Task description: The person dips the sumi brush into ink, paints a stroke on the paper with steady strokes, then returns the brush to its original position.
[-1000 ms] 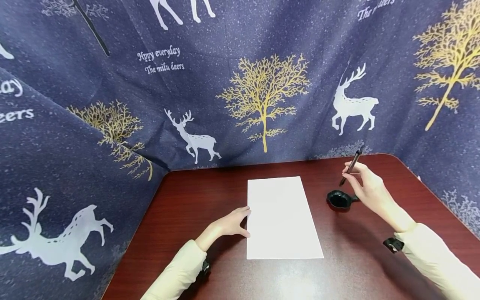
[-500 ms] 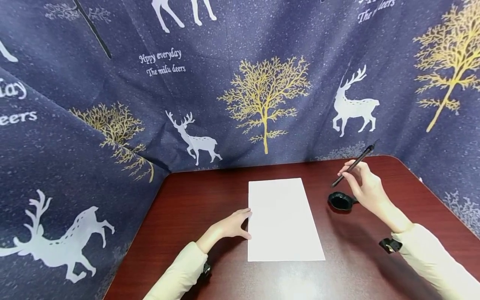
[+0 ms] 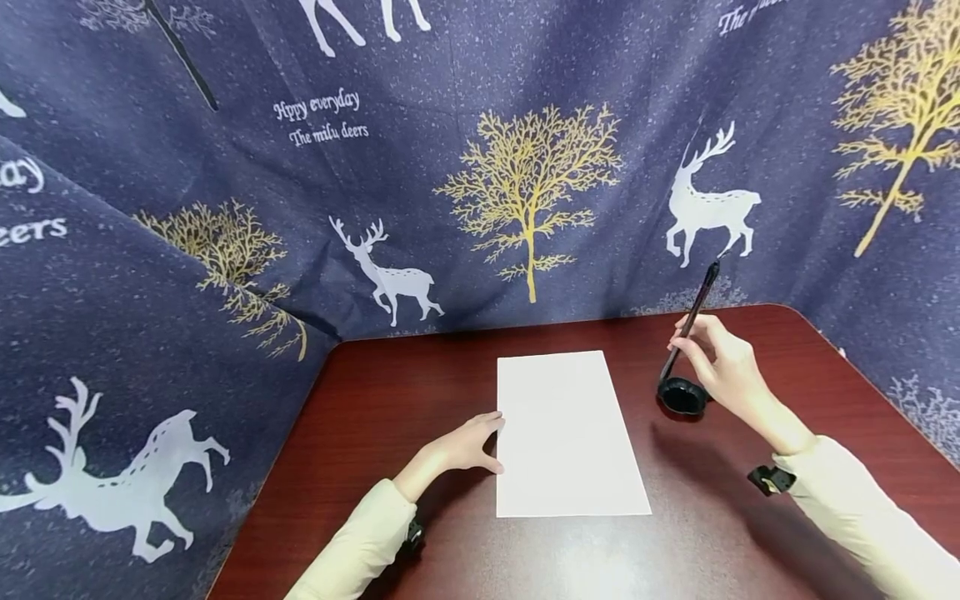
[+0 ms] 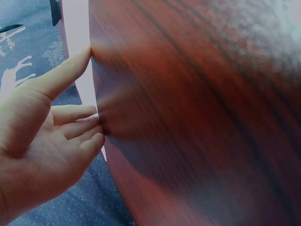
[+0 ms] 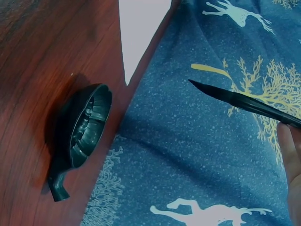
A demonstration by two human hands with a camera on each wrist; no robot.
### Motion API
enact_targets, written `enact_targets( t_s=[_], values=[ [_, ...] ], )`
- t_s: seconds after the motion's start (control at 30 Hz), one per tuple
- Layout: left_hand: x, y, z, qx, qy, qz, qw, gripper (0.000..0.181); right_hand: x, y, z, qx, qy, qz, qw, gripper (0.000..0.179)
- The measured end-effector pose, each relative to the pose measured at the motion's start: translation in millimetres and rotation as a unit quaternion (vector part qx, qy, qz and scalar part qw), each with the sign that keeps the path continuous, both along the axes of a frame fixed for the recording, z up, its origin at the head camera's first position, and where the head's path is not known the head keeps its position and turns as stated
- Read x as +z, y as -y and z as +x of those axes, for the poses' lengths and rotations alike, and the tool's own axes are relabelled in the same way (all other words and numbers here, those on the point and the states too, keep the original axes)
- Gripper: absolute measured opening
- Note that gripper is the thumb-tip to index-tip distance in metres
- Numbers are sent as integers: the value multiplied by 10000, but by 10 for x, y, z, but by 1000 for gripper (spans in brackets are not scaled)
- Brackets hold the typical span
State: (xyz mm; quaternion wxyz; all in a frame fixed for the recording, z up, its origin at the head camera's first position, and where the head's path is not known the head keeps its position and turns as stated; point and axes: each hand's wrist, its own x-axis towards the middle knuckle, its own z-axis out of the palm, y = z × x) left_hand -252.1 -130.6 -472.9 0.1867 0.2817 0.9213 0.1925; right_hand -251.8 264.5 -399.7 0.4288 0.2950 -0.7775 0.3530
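A white sheet of paper point(image 3: 566, 433) lies on the table. My left hand point(image 3: 461, 448) rests at its left edge, fingertips and thumb on the border; in the left wrist view the fingers point(image 4: 70, 77) are spread and relaxed. On the right, my right hand point(image 3: 727, 371) pinches a dark ink brush point(image 3: 697, 304) by its handle. The brush leans with its tip low, overlapping the left rim of a small black dish point(image 3: 684, 414) in the head view. From the right wrist, the pointed brush tip point(image 5: 202, 86) shows beside the ridged dish point(image 5: 70, 127), whose short handle sticks out.
The reddish-brown wooden table point(image 3: 420, 375) has rounded back corners. Dark blue fabric point(image 3: 465, 292) with deer and trees hangs right behind its back edge and along the left. Black wrist cameras sit below both cuffs.
The brush has swung more upright, and its tip has come down to the dish's left rim. My right hand has shifted slightly left. The left hand stays at the paper's edge.
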Motion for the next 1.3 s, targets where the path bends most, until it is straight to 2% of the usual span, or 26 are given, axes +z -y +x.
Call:
enact_targets(
  t_s=[0.17,0.33,0.73,1.03,1.3],
  values=[
    [0,6,-9,-30,-60,-38,10000,80,4,32,-16,50,-8,-106,9999,37],
    [-16,17,-9,-2,-42,-57,10000,81,-1,60,-22,73,-30,-129,9999,40],
    [-2,20,-9,-79,-56,-18,10000,82,-7,112,-54,348,41,-108,9993,26],
    [-9,41,-10,-94,-28,-7,10000,82,-68,172,-88,336,142,-155,9992,32],
    [-25,45,-16,-86,-10,-24,10000,83,-69,258,-129,551,428,-117,9975,25]
  ],
)
